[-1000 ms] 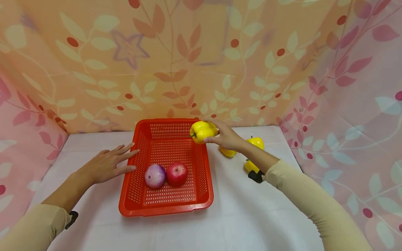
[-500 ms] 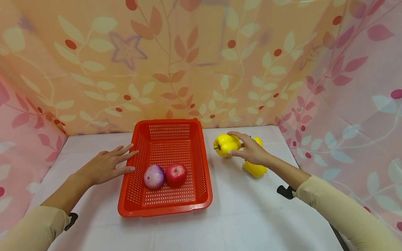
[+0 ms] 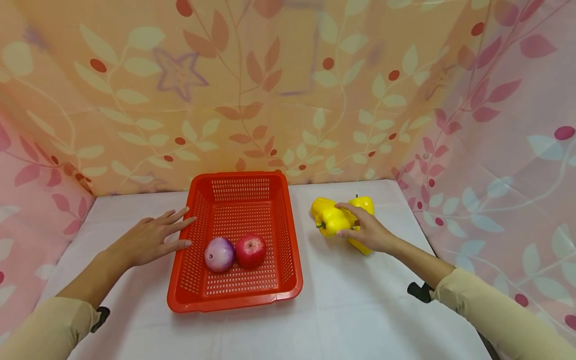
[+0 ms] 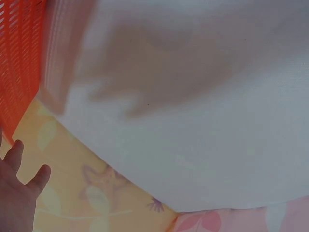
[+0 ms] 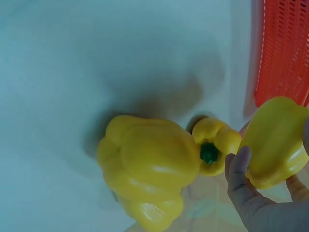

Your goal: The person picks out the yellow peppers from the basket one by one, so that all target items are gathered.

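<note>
My right hand holds a yellow bell pepper between thumb and fingers, to the right of the red basket. In the right wrist view the fingers curl round this held pepper. Around it, more yellow peppers lie on the table: one partly hidden behind it, another with its stem up, and a third mostly covered by the hand. My left hand has its fingers spread at the basket's left rim. A purple onion and a red pomegranate-like fruit sit inside the basket.
A white cloth covers the table. Patterned curtains stand behind it and along both sides. The basket has raised, perforated walls.
My right hand has moved right, from above the basket's far right corner to the other peppers, with the pepper still held. The left hand stays at the rim.
</note>
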`<state>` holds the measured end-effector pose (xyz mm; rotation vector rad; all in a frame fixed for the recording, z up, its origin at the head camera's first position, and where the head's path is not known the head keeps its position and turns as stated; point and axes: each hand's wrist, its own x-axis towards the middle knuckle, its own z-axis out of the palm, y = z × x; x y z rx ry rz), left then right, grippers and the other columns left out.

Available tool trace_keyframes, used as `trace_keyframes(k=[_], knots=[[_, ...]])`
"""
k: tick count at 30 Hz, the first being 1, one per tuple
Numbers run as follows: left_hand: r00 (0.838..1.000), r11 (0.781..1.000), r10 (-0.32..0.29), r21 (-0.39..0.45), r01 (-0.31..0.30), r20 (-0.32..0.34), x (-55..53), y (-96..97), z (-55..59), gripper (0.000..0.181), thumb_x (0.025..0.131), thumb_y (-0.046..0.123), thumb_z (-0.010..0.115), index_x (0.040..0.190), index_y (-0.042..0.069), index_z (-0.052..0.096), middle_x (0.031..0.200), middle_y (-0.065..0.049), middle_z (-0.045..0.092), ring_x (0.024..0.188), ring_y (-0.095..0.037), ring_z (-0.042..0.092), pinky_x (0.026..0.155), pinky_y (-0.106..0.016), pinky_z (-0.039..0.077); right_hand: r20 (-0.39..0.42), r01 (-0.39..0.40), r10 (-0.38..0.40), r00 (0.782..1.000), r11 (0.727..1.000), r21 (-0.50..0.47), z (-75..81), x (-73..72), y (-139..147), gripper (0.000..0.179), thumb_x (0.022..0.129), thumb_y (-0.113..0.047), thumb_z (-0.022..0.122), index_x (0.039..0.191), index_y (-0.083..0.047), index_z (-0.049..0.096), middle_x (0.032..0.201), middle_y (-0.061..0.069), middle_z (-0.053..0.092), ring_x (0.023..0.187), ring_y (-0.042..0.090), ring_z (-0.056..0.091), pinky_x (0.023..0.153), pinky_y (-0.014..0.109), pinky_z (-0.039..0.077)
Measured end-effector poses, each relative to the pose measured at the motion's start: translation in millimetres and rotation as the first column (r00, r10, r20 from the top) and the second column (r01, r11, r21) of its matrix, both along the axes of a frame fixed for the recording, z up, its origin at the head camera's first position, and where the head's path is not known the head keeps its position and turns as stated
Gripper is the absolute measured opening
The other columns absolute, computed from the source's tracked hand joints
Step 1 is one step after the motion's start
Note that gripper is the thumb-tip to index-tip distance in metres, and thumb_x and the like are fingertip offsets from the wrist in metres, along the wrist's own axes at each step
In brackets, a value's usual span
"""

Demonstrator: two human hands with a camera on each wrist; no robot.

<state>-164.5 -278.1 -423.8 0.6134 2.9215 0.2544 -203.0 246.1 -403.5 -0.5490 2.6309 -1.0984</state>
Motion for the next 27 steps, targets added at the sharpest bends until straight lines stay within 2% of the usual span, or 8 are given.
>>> trace_keyframes(k=[10, 20, 27], knots=[[1.0, 1.0, -0.003, 0.006, 0.003, -0.005, 1.2, 0.6, 1.2, 0.072, 0.086, 0.065, 0.042, 0.145, 0.024, 0.031, 0.152, -0.006, 0.022, 0.134, -0.042, 0.022, 0.096, -0.068, 0.023, 0.007, -0.004, 0.004, 1.0, 1.0, -0.016, -22.7, 3.2, 6.7, 0.07, 0.081, -0.032, 0.071, 0.14, -0.017, 0.037, 0.146, 0.009, 0.033, 0.132, 0.031, 0.03, 0.1, 0.056, 0.034], [1.0, 1.0, 0.002, -0.001, -0.002, -0.005, 0.2, 0.2, -0.1, 0.072, 0.086, 0.065, 0.041, 0.145, 0.025, 0.032, 0.152, -0.006, 0.021, 0.135, -0.041, 0.021, 0.096, -0.068, 0.023, -0.047, -0.044, 0.043, 0.998, 0.999, -0.015, -50.7, 9.4, 1.2, 0.069, 0.08, -0.028, 0.072, 0.139, -0.014, 0.039, 0.138, 0.007, 0.043, 0.117, 0.027, 0.043, 0.097, 0.054, 0.037], [1.0, 1.0, -0.001, -0.001, 0.001, -0.003, -0.3, -0.2, -0.6, 0.073, 0.085, 0.066, 0.041, 0.145, 0.025, 0.032, 0.152, -0.006, 0.021, 0.135, -0.041, 0.022, 0.096, -0.068, 0.023, 0.003, -0.052, 0.052, 0.999, 0.998, 0.037, -67.0, 13.6, -1.5, 0.071, 0.081, -0.029, 0.071, 0.141, -0.014, 0.037, 0.141, 0.006, 0.041, 0.128, 0.028, 0.038, 0.105, 0.053, 0.028]])
